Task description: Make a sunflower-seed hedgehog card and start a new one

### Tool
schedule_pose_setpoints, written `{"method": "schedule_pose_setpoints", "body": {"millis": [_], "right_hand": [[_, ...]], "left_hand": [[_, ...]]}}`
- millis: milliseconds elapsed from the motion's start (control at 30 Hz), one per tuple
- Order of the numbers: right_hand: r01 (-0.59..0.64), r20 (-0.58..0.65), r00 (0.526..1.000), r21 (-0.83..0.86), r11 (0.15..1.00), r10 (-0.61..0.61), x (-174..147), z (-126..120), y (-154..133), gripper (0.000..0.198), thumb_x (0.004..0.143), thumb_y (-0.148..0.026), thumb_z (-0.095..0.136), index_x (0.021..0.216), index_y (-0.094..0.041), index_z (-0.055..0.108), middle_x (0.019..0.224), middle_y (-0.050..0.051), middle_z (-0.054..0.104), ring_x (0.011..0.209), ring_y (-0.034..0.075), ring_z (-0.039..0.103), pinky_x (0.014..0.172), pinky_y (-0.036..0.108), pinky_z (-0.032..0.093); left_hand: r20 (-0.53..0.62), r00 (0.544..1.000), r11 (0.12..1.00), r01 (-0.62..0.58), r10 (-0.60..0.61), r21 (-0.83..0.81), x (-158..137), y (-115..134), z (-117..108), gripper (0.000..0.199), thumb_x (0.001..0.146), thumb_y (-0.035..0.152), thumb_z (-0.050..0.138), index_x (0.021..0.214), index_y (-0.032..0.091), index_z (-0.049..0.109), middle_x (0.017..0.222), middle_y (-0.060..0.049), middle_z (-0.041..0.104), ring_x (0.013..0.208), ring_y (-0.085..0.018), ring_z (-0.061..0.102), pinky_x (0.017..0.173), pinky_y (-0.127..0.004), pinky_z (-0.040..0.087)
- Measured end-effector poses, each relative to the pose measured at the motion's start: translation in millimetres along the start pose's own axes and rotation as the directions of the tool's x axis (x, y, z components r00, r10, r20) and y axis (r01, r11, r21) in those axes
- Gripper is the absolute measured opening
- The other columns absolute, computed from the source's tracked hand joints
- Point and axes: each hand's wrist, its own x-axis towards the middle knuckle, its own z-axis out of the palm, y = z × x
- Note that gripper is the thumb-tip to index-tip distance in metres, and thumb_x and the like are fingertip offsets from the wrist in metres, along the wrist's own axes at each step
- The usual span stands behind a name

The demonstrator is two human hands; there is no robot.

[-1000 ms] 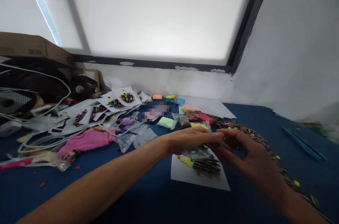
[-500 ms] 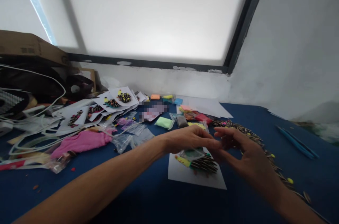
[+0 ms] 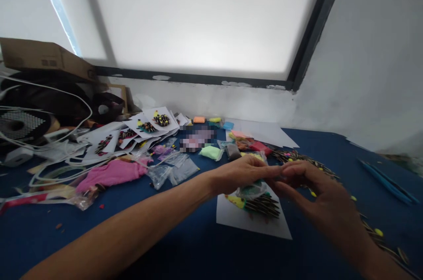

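Over a white sheet of paper (image 3: pixel 231 218), my left hand (image 3: pixel 244 172) is closed on a small clear plastic bag (image 3: pixel 251 191) with green stuff in it, likely modelling clay. My right hand (image 3: pixel 313 187) meets it from the right, thumb and fingers bent in a pinch against the left fingertips. What lies between those right fingers is too small and blurred to make out. Below the bag, the paper bears an animal figure with a yellow head (image 3: pixel 235 201) and striped seeds (image 3: pixel 264 206) as spines. My left hand and the bag cover its upper part.
Striped seeds (image 3: pixel 325 169) trail along the right, near blue tweezers (image 3: pixel 388 181). Behind my hands lie bagged clay pieces, including light green (image 3: pixel 211 152) and red (image 3: pixel 261 147). Left are papers with seed figures (image 3: pixel 161 119), a pink cloth (image 3: pixel 112 173) and cables. A wall closes the back.
My right fingers have closed in on the left fingertips. More of the bag with green stuff shows below my left hand. The whole view has shifted slightly.
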Motion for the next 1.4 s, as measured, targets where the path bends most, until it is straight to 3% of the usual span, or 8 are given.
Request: {"method": "schedule_pose_setpoints", "body": {"millis": [200, 333, 467, 533, 633, 733, 867, 1400], "right_hand": [[0.061, -0.005, 0.998, -0.013, 0.998, -0.061, 0.6, 0.1, -3.4, 0.020, 0.087, -0.043, 0.063, 0.080, -0.025, 0.068, 0.088, 0.003, 0.068, 0.080, 0.020, 0.066, 0.064, 0.030, 0.052], [0.068, -0.009, 0.998, -0.019, 0.998, -0.068, 1.5, -1.2, -3.0, 0.020, 0.088, -0.043, 0.060, 0.083, -0.026, 0.067, 0.092, 0.006, 0.068, 0.086, 0.023, 0.065, 0.067, 0.033, 0.053], [0.100, 0.045, 0.994, -0.047, 0.994, -0.098, 2.1, -2.0, 0.1, 0.020, 0.087, -0.043, 0.060, 0.080, -0.026, 0.067, 0.097, 0.007, 0.066, 0.092, 0.024, 0.065, 0.070, 0.035, 0.053], [0.108, 0.125, 0.987, -0.058, 0.992, -0.100, 2.2, -2.5, 1.5, 0.019, 0.088, -0.042, 0.060, 0.081, -0.026, 0.067, 0.097, 0.007, 0.066, 0.085, 0.023, 0.065, 0.067, 0.034, 0.053], [0.107, 0.287, 0.954, -0.067, 0.992, -0.084, 1.8, -2.5, 2.4, 0.019, 0.089, -0.040, 0.058, 0.082, -0.025, 0.068, 0.091, 0.006, 0.066, 0.074, 0.020, 0.063, 0.060, 0.032, 0.051], [0.139, 0.404, 0.909, -0.063, 0.988, -0.102, 0.6, -0.8, 2.4, 0.014, 0.088, -0.034, 0.059, 0.083, -0.026, 0.070, 0.087, 0.004, 0.065, 0.072, 0.018, 0.064, 0.059, 0.029, 0.050], [0.160, 0.463, 0.878, -0.052, 0.986, -0.118, -1.5, 3.2, 3.4, 0.014, 0.089, -0.032, 0.059, 0.082, -0.026, 0.070, 0.085, 0.003, 0.065, 0.073, 0.017, 0.064, 0.062, 0.029, 0.051], [0.202, 0.507, 0.849, -0.051, 0.978, -0.149, -2.9, 7.9, 4.7, 0.014, 0.090, -0.030, 0.058, 0.085, -0.026, 0.070, 0.087, 0.003, 0.065, 0.074, 0.017, 0.066, 0.062, 0.028, 0.052]], "left_hand": [[0.107, 0.994, 0.999, -0.025, 0.027, -0.021, -0.1, 0.4, 0.9, 0.040, 0.095, 0.045, 0.053, 0.078, 0.014, 0.072, 0.080, -0.005, 0.069, 0.088, -0.015, 0.063, 0.095, -0.028, 0.044], [0.170, 0.984, 0.993, -0.072, 0.056, 0.093, -0.5, 3.2, -4.6, 0.047, 0.098, 0.045, 0.045, 0.072, 0.016, 0.071, 0.076, -0.004, 0.069, 0.090, -0.015, 0.063, 0.102, -0.029, 0.039], [-0.012, 1.000, 0.988, -0.012, 0.014, 0.154, 2.0, 2.5, -14.6, 0.044, 0.097, 0.044, 0.047, 0.078, 0.014, 0.072, 0.072, -0.005, 0.069, 0.085, -0.016, 0.063, 0.095, -0.032, 0.042], [-0.115, 0.993, 0.993, 0.008, 0.006, 0.120, 3.4, 1.6, -20.4, 0.042, 0.096, 0.046, 0.050, 0.084, 0.012, 0.073, 0.073, -0.006, 0.069, 0.079, -0.016, 0.062, 0.085, -0.031, 0.045], [-0.181, 0.983, 0.998, 0.015, -0.003, 0.064, 4.0, 2.1, -26.7, 0.041, 0.096, 0.042, 0.049, 0.087, 0.011, 0.073, 0.074, -0.008, 0.069, 0.072, -0.015, 0.059, 0.073, -0.028, 0.043], [-0.193, 0.981, 0.999, 0.027, -0.018, 0.047, 3.4, 4.2, -27.6, 0.039, 0.097, 0.038, 0.048, 0.084, 0.010, 0.073, 0.072, -0.008, 0.068, 0.070, -0.014, 0.058, 0.071, -0.027, 0.042], [-0.181, 0.983, 0.999, 0.025, -0.020, 0.025, 3.0, 5.3, -25.1, 0.037, 0.097, 0.036, 0.050, 0.081, 0.011, 0.072, 0.071, -0.007, 0.067, 0.069, -0.014, 0.057, 0.070, -0.027, 0.042], [-0.137, 0.988, 0.997, 0.068, -0.073, -0.039, 4.2, 2.2, -23.4, 0.038, 0.094, 0.043, 0.053, 0.082, 0.011, 0.070, 0.073, -0.006, 0.067, 0.064, -0.012, 0.057, 0.065, -0.027, 0.043]]}}
